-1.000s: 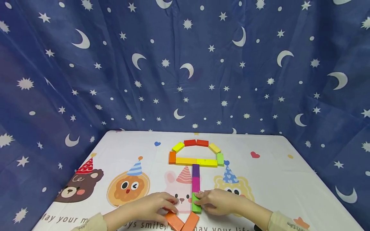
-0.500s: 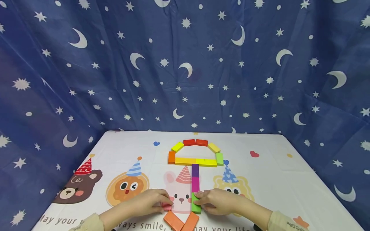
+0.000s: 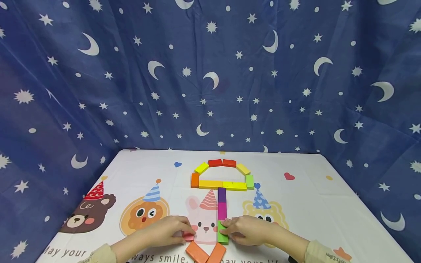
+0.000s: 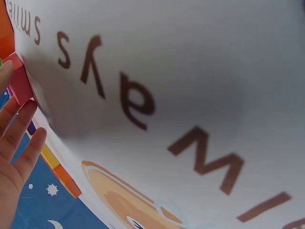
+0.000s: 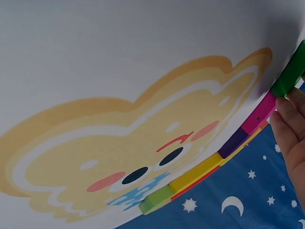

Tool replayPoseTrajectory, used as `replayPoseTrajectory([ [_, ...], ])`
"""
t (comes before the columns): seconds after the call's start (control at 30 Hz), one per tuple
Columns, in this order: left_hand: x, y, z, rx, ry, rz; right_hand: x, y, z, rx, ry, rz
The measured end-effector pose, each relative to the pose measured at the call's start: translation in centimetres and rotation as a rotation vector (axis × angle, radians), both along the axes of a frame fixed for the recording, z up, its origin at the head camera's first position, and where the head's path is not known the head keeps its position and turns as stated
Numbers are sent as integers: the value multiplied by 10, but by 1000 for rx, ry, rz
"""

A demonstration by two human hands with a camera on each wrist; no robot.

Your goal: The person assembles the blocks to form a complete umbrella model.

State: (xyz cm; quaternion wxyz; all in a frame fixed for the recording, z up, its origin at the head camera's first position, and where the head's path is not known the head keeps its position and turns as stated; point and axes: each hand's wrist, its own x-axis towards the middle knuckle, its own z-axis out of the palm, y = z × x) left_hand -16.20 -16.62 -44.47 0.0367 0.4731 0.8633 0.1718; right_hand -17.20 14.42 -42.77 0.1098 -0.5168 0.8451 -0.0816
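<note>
My left hand [image 3: 169, 231] pinches a pinkish-red block [image 3: 189, 236] between thumb and fingers, just behind the left of two slanted orange blocks [image 3: 197, 251]. In the left wrist view that block [image 4: 20, 78] shows its long side, with the thumb on one face. My right hand [image 3: 250, 230] holds a green block [image 3: 223, 238], the nearest of an upright column, fingertips on its top and side. Beyond it in line lie a magenta block [image 3: 222, 212] and a purple block [image 3: 222, 195]. The second slanted orange block [image 3: 216, 252] meets the first in a V.
At the column's far end, two yellow blocks [image 3: 234, 186] form a crossbar. An arch rises behind them: orange [image 3: 195, 180], yellow, two red blocks [image 3: 215, 163], pale yellow and light green [image 3: 249, 181]. The printed white tablecloth [image 3: 296, 204] meets a blue curtain [image 3: 210, 109].
The left hand has moved slightly left and away from the left orange block, and the pinkish-red block now shows under its fingers. The right hand stays on the green block.
</note>
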Motion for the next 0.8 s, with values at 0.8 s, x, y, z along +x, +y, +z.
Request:
replayPoseTrajectory([
  [0.8,8,-2,4,-89,54,-74,1,0,0,1,2,-17],
])
